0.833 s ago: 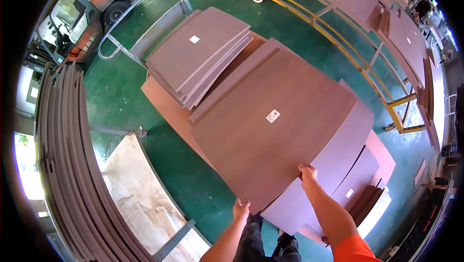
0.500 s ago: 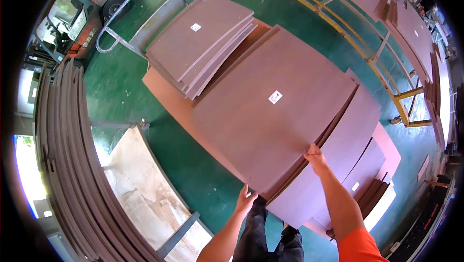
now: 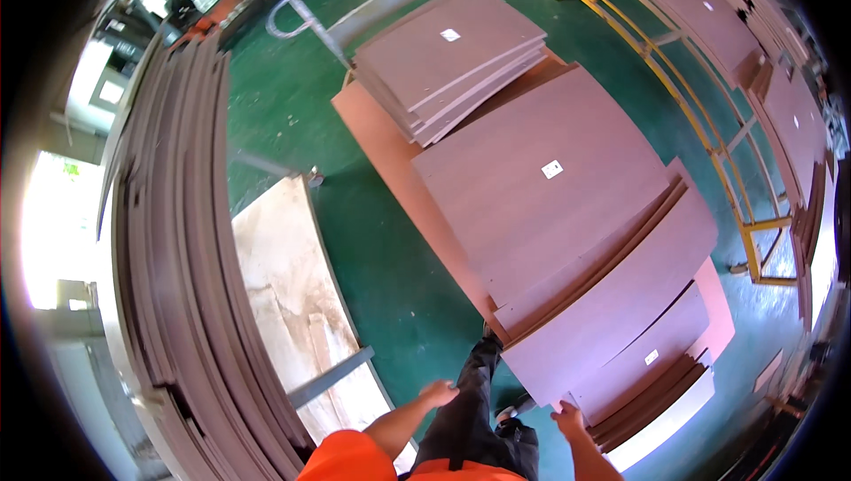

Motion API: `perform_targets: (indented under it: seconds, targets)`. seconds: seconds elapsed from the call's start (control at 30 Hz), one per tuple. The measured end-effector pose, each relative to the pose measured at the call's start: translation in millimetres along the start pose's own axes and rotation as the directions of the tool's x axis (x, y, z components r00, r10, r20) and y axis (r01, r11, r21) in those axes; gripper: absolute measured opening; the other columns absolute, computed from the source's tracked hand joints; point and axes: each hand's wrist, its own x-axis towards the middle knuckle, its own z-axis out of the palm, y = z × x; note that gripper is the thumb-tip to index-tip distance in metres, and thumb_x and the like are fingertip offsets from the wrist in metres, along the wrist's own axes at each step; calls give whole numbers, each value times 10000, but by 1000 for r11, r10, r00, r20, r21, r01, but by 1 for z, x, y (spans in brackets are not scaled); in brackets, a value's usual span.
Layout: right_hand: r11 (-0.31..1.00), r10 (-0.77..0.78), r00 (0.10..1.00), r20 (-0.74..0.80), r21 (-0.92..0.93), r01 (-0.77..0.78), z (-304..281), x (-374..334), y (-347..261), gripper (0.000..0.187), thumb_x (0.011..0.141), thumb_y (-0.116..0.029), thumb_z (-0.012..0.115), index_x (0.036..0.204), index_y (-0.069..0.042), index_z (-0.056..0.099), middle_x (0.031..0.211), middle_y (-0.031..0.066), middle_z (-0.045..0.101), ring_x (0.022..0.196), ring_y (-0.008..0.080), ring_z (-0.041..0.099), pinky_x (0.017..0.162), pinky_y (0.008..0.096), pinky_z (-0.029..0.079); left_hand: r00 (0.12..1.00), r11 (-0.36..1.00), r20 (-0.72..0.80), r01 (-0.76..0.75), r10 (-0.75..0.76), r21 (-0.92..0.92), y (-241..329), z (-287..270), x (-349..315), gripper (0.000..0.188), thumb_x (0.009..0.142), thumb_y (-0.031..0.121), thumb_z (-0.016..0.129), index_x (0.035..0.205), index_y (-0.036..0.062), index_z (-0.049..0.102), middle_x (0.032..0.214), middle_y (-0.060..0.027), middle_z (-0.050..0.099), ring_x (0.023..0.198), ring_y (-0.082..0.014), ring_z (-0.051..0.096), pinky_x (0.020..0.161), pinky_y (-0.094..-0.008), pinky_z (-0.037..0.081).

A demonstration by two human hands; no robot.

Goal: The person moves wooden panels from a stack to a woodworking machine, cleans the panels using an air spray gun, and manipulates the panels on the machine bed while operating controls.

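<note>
My left hand (image 3: 439, 393) hangs in front of my dark trousers, empty and with loosely extended fingers, apart from the panels. My right hand (image 3: 567, 416) is beside the near corner of a brown panel (image 3: 612, 277); its fingers are parted and hold nothing that I can see. Whether a fingertip touches that corner, I cannot tell. Beyond lies a large brown panel (image 3: 523, 206) with a white label, on top of other panels whose edges show at its near side. A smaller stack of brown panels (image 3: 461, 55) is at the far end.
A grey-railed cart (image 3: 301, 15) stands behind the stack. To the left are upright brown panels (image 3: 168, 242) and a stained pale board (image 3: 284, 277). A yellow frame rack (image 3: 691, 100) holds panels at right. Part of a forklift (image 3: 222, 2) shows at far left.
Both hands have let go of the large panel's near edge and drawn back toward my body. The large panel now sits farther off, with more panel edges exposed. My view has shifted left.
</note>
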Motion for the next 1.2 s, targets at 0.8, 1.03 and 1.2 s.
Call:
perform_targets:
  seconds: [0.8, 1.03, 1.2]
  targets:
    - [438, 572, 795, -203, 895, -87, 85, -534, 569, 377, 777, -91, 648, 1139, 4, 595, 918, 101, 647, 803, 149, 608, 647, 286, 490, 768, 646, 225, -631, 600, 430, 240, 412, -250, 568, 819, 414, 574, 1248, 44, 536, 1205, -199, 572, 1111, -339, 558, 962, -406, 431]
    - [296, 753, 589, -292, 951, 92, 84, -613, 680, 471, 769, -153, 670, 1204, -4, 569, 1070, 159, 647, 915, 192, 625, 741, 324, 513, 879, 123, 428, -458, 210, 880, 227, 519, -133, 549, 786, 476, 549, 1130, 54, 620, 1190, -194, 578, 1122, -336, 549, 943, -407, 439]
    - [154, 920, 348, -182, 982, 108, 115, -711, 763, 466, 769, -168, 662, 1193, 2, 571, 1021, 130, 668, 918, 192, 640, 756, 318, 521, 763, 285, 621, -644, 179, 710, 320, 723, -106, 311, 852, 326, 583, 974, 39, 593, 944, -87, 591, 795, -182, 557, 712, -351, 459]
